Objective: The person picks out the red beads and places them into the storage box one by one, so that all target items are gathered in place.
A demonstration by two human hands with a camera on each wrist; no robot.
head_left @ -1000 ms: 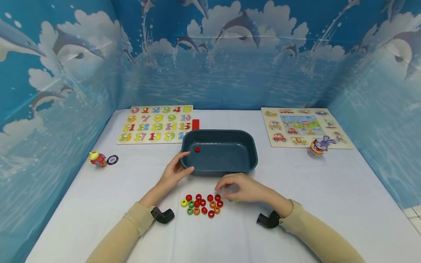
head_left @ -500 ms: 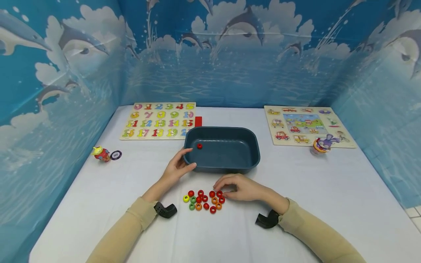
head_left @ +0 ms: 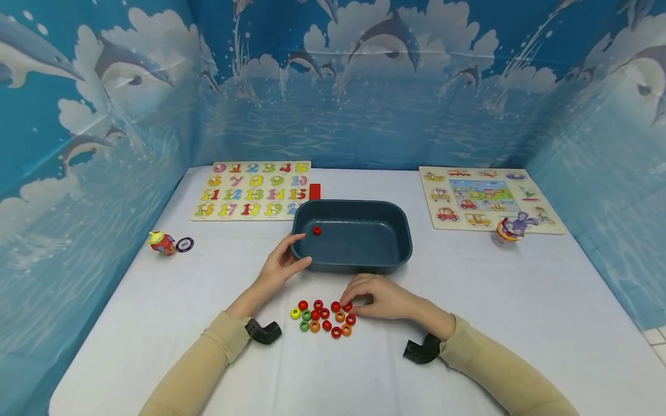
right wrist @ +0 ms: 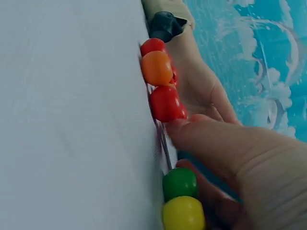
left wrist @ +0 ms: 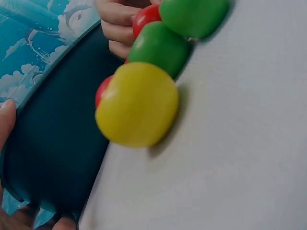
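Note:
In the head view, my left hand (head_left: 276, 268) grips the near left corner of a dark blue tray (head_left: 364, 237), thumb at the front rim and fingers at the left side. One red bead (head_left: 317, 230) lies inside. Before the tray is a cluster of red, orange, green and yellow beads. My right hand (head_left: 378, 296) is at the cluster's right side, thumb and fingertips pinching a red bead (head_left: 348, 307) partly hidden by them. The right wrist view shows a green bead (right wrist: 180, 183) and a yellow bead (right wrist: 183, 214) beside that hand. Another yellow bead (left wrist: 139, 105) looms in the left wrist view.
Behind the tray at left lies a number puzzle board (head_left: 250, 190) with a red strip (head_left: 314, 192). A vehicle puzzle board (head_left: 437, 214) is at back right, a purple rabbit toy (head_left: 512, 226) by its edge. A small red-and-yellow toy (head_left: 163, 243) and a round chip (head_left: 184, 245) sit left.
My right hand has shifted slightly left onto the red bead, and its thumb and fingertips have come closer together. My left hand stays at the tray. The whole view has shifted a little.

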